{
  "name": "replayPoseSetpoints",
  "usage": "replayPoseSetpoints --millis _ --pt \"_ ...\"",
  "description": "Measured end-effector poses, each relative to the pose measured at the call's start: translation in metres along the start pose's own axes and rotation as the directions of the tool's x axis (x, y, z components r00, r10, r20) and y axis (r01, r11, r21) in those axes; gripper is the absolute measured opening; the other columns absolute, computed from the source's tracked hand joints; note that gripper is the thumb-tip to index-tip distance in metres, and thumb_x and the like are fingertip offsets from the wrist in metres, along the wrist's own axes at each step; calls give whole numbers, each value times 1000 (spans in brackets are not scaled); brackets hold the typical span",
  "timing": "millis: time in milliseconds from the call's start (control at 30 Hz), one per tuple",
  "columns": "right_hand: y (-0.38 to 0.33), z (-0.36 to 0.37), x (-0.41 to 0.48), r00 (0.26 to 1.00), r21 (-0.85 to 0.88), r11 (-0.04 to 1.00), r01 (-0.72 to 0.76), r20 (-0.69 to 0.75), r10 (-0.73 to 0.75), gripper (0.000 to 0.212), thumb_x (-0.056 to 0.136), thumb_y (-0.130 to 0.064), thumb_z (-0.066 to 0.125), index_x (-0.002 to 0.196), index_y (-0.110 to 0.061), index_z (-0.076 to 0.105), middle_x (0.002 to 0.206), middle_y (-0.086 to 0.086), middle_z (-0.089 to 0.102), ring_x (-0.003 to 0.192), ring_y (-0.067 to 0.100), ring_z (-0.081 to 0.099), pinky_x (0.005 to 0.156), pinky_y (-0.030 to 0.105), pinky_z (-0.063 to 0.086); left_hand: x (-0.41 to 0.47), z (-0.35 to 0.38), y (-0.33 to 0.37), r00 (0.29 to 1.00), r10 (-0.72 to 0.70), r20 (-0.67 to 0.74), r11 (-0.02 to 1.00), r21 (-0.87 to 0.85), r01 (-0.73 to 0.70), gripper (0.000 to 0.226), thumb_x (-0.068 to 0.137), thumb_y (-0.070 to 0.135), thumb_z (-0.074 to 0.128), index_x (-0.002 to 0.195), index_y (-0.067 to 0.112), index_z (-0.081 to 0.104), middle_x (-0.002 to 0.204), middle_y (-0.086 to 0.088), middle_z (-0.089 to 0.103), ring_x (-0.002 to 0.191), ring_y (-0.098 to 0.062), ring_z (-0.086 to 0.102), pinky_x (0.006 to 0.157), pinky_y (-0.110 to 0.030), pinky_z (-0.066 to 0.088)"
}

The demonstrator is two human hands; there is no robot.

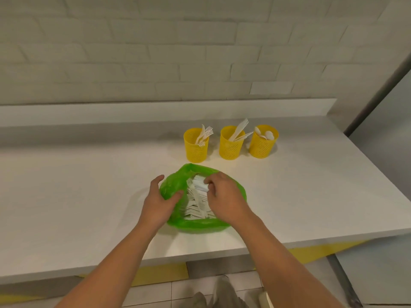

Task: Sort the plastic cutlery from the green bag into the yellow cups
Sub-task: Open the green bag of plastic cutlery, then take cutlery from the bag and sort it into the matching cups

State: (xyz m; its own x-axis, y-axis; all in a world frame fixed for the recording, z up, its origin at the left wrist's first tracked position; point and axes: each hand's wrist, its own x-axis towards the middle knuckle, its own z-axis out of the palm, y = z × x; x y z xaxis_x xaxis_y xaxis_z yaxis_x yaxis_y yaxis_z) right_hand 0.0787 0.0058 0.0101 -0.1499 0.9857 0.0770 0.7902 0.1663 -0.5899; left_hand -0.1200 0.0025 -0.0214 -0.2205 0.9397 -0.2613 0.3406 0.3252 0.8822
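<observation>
Light work on a white counter (77, 196): the plastic cutlery (196, 204) heaped in the green bag (200, 225) looks thin, stiff and smooth. It is likely to slip or tangle, so a pinch on a single handle should serve best, while the soft, crinkly bag needs steadying. The right hand (224, 196) reaches into the bag, fingers curled and pinching a few white pieces at the heap's far side. The left hand (159, 201) holds the bag's left edge, thumb inside, fingers outside. The cutlery is plain white. Beyond the bag stand three perforated yellow cups: the left cup (196, 150) holds forks, the middle cup (231, 147) apparently knives, the right cup (263, 145) spoons
</observation>
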Motion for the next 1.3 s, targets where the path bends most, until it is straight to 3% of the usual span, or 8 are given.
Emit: replayPoseSetpoints --millis 100,267,533,733,833,933,1100,1300 --pt "-1 12 23 936 -189 979 -70 326 130 35 94 -20 55 125 -3 59 129 19 49 123 40 49 101 43 45 2 -6 -1 993 69 -101 993 104 -58 57 97 23 64 148 31 40 123 -8 64 106 -31 65 93 -44 55" --pt "-2 29 27 895 -380 921 -86 377 239 76 91 -62 55 144 -9 42 144 20 39 135 42 35 109 49 38 4 -16 0 987 138 -79 967 228 -117 62 95 18 63 151 30 39 126 -10 50 82 0 50 86 -34 44" --pt "-12 28 27 938 -272 955 -117 285 196 22 97 -17 60 116 -6 64 121 15 66 111 34 64 87 32 51 13 -21 -3 987 161 -9 947 284 -152 57 93 9 63 145 25 46 122 -10 57 88 -12 56 84 -30 42" --pt "-14 -3 23 974 -403 915 -23 197 111 15 89 -1 57 101 -6 64 111 14 64 100 34 65 71 31 42 18 -23 -5 978 199 -69 948 266 -174 56 91 1 58 142 21 50 116 -9 58 99 -19 54 84 -30 41" --pt "-7 -9 18 965 -380 925 -17 235 115 24 87 1 55 107 -8 64 114 13 62 101 33 63 74 34 47 20 -23 -3 981 185 -64 953 256 -164 57 90 1 59 143 21 49 119 -11 58 99 -20 55 86 -32 44" --pt "3 -2 12 944 -382 924 10 308 117 54 85 0 58 137 -14 51 130 16 49 117 36 52 91 40 49 19 -21 1 982 178 -60 963 216 -161 59 90 1 60 144 22 48 118 -7 56 102 -22 56 89 -33 48" --pt "19 7 7 908 -362 932 6 393 147 85 83 -34 71 154 -20 26 141 14 33 131 39 32 107 48 40 12 -20 7 983 166 -84 980 125 -155 61 90 4 65 144 25 47 115 -1 49 107 -24 61 99 -41 53" --pt "28 16 20 912 -416 908 49 390 130 74 81 -41 76 140 -11 44 138 15 39 130 38 38 104 46 44 13 -19 3 984 166 -70 982 101 -158 59 89 8 68 142 27 49 130 -11 52 95 -13 64 94 -41 57"
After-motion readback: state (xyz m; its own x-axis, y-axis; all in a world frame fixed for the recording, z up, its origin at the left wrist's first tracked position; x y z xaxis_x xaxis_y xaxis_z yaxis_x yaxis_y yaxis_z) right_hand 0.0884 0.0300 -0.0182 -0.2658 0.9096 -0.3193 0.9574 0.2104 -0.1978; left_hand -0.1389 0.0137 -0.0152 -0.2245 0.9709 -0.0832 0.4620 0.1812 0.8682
